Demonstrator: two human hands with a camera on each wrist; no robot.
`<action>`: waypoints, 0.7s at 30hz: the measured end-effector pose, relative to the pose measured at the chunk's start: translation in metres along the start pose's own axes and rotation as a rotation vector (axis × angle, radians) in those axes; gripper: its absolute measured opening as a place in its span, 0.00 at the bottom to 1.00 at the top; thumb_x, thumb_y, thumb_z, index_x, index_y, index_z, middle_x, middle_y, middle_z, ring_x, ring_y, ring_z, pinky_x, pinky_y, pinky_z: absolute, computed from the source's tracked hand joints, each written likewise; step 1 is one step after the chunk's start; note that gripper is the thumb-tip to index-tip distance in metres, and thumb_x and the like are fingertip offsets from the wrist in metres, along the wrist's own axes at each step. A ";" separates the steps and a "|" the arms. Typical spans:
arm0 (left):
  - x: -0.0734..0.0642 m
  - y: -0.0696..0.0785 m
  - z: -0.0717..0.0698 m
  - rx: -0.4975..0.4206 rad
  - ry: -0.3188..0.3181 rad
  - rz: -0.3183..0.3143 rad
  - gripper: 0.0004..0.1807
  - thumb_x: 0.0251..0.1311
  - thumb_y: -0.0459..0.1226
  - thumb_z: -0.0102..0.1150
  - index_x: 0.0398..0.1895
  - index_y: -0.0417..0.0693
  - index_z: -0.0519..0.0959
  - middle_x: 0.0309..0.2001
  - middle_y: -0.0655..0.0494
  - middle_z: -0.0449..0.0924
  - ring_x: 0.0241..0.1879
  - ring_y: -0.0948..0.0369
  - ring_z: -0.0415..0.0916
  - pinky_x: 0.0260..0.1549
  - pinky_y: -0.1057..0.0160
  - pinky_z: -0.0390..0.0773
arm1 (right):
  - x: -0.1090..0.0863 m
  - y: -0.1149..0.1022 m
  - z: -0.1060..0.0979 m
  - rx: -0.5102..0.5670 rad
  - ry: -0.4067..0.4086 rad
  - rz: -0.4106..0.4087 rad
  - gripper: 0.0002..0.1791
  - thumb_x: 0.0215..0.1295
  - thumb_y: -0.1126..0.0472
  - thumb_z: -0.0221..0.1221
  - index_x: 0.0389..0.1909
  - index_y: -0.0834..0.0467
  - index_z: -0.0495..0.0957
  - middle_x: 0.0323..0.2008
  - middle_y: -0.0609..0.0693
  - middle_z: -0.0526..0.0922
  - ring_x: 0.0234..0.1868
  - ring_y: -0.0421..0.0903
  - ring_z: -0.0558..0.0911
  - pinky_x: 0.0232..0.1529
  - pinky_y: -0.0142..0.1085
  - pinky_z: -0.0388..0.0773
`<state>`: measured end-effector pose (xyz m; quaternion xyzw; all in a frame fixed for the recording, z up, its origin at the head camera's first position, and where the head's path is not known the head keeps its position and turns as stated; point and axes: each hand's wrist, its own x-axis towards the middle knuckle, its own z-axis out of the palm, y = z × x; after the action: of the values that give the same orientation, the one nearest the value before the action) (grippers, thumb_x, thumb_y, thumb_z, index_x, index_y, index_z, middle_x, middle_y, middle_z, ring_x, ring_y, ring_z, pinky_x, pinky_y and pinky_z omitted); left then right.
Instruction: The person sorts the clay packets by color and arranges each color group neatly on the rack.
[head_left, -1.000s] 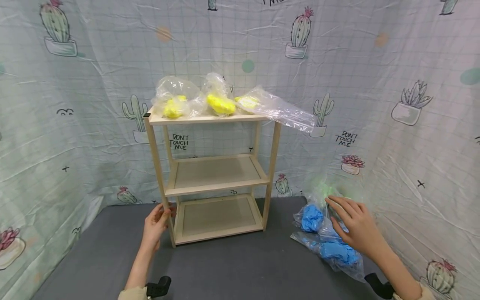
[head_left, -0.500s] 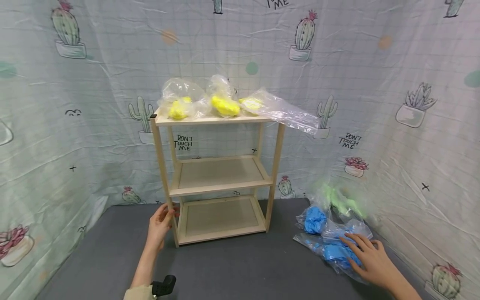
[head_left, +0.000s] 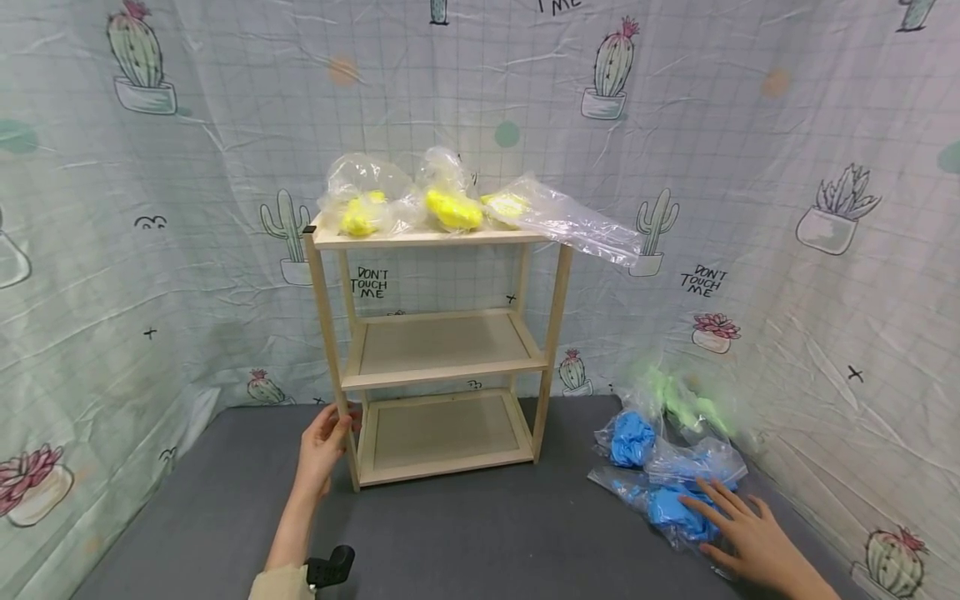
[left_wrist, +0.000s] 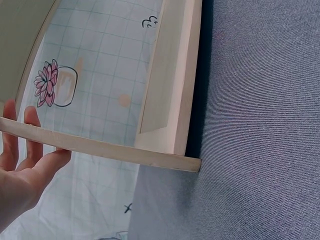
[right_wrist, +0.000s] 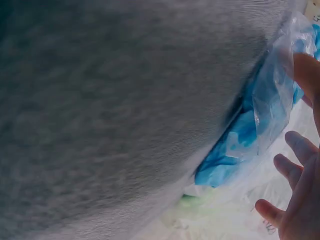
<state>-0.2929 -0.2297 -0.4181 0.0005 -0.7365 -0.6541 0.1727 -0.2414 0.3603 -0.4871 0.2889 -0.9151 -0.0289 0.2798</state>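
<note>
In the head view my left hand grips the front left post of a pale wooden three-tier shelf. The left wrist view shows thumb and fingers on either side of that wooden post. At the lower right, my right hand is spread over the near clear plastic bag with crumpled blue contents. Its thumb appears against the blue bag in the right wrist view, fingers apart. Another bag with a blue wad lies just behind, partly overlapped by clear plastic.
Clear bags with yellow contents sit on the top tier, one bag overhanging its right end. Blurred green contents lie in bags at the right back. Printed curtains surround the dark grey tabletop.
My right hand has moved down and nearer, from over the green and blue bags to the near blue bag. The left hand keeps its grip on the post. The view has shifted slightly.
</note>
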 end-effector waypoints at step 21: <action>0.001 -0.001 0.001 -0.020 0.010 0.009 0.21 0.64 0.44 0.46 0.55 0.40 0.68 0.33 0.76 0.77 0.36 0.72 0.74 0.35 0.60 0.68 | 0.008 -0.025 0.000 0.058 -0.095 -0.062 0.35 0.43 0.36 0.63 0.51 0.49 0.70 0.52 0.49 0.72 0.46 0.49 0.75 0.31 0.39 0.65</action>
<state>-0.2945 -0.2290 -0.4191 -0.0016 -0.7289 -0.6607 0.1794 -0.2336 0.3348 -0.4882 0.3235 -0.9183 -0.0246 0.2267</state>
